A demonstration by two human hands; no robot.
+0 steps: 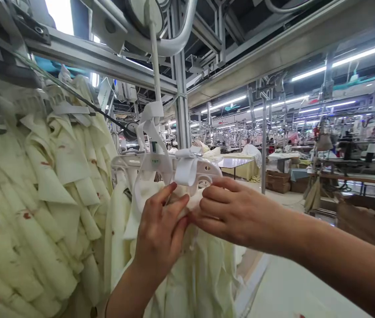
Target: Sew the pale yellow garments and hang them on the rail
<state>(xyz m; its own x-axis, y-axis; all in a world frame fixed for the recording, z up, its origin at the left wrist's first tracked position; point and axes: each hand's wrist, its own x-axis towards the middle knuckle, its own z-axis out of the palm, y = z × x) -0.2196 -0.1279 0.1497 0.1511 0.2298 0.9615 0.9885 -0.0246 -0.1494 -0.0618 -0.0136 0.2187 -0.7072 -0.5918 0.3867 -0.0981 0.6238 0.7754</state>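
Note:
A white plastic hanger (161,165) hangs from an overhead rail by a white rod (155,66), with cream fabric strips looped over it. Below it hangs a bundle of pale cream fabric pieces (200,274). My left hand (159,232) reaches up from below, fingers closed on the top of this fabric just under the hanger. My right hand (230,210) comes in from the right, its fingers pinching the same fabric beside the left hand, right under the hanger's clip end (207,172).
Several cream garment pieces with small red prints (41,190) hang densely on the left. A steel post (182,110) stands behind the hanger. Work tables (237,163), cardboard boxes (278,183) and sewing stations (350,154) fill the hall at right.

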